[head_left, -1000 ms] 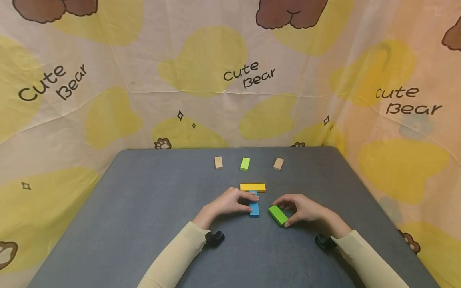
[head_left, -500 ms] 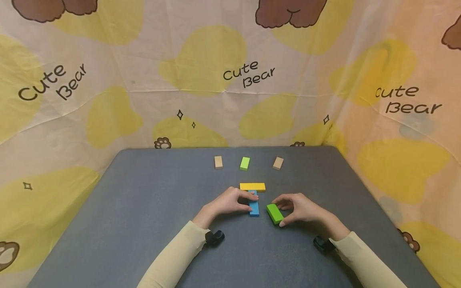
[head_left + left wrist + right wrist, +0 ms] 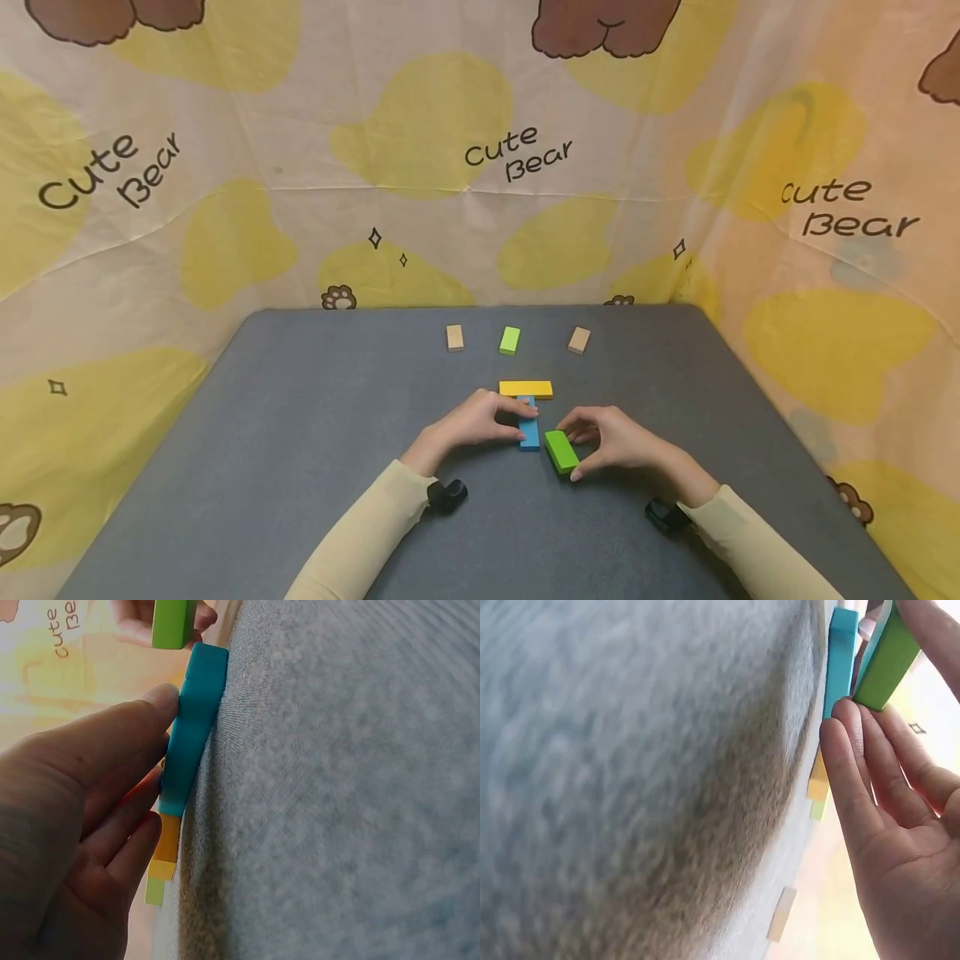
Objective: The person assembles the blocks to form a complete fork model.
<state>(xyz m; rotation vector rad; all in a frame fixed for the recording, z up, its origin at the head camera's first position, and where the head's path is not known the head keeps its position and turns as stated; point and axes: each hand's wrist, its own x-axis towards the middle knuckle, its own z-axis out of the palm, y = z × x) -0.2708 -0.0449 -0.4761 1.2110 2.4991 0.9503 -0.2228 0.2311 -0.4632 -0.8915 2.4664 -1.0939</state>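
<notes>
In the head view, a blue block (image 3: pixel 529 427) lies lengthwise on the table, its far end against a crosswise yellow block (image 3: pixel 526 389). My left hand (image 3: pixel 480 419) holds the blue block, thumb at its left edge and a finger across its top; the left wrist view shows the thumb (image 3: pixel 165 697) against it. Just to the right, my right hand (image 3: pixel 617 437) pinches a green block (image 3: pixel 561 452) between thumb and fingers, tilted. Both wrist views show the green block (image 3: pixel 889 660) raised off the table, close to the blue block (image 3: pixel 840 664) but apart from it.
Farther back on the grey table (image 3: pixel 337 400) lie a light green block (image 3: pixel 510 340) and two wooden blocks, one on the left (image 3: pixel 455 338) and one on the right (image 3: pixel 579 340). A printed cloth (image 3: pixel 420 125) hangs behind and beside the table.
My right hand has carried the green block leftward, closer to the blue block, and turned it more lengthwise. My left hand and the blue block have stayed in place.
</notes>
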